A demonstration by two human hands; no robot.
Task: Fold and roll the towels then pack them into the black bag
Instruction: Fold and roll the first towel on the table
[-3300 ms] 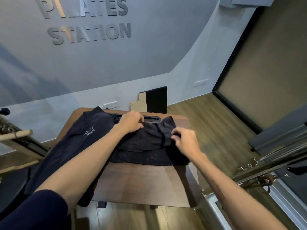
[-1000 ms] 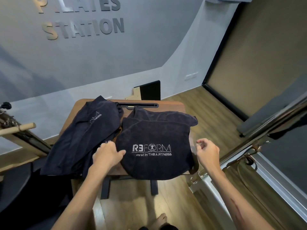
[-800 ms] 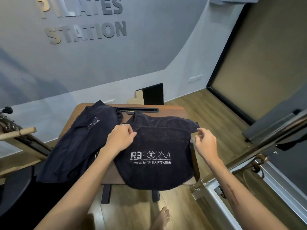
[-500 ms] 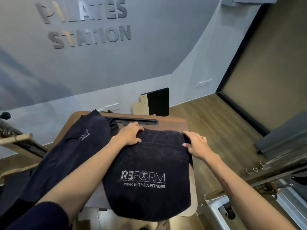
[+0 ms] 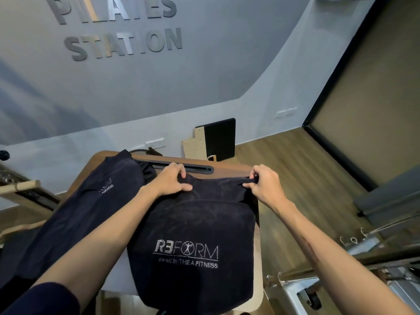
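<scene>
So both hands are up at the far edge of the dark navy towel (image 5: 195, 226), the plush one with the white REFORM logo stitched on. Left hand (image 5: 169, 181) pinches the fabric near the left corner, right hand (image 5: 264, 185) has fingers curled round the bunched right corner. It lies on the rounded wood tabletop (image 5: 258, 258), near edge drooping over the front. A second dark towel (image 5: 84, 208), maybe folded, sits just left
</scene>
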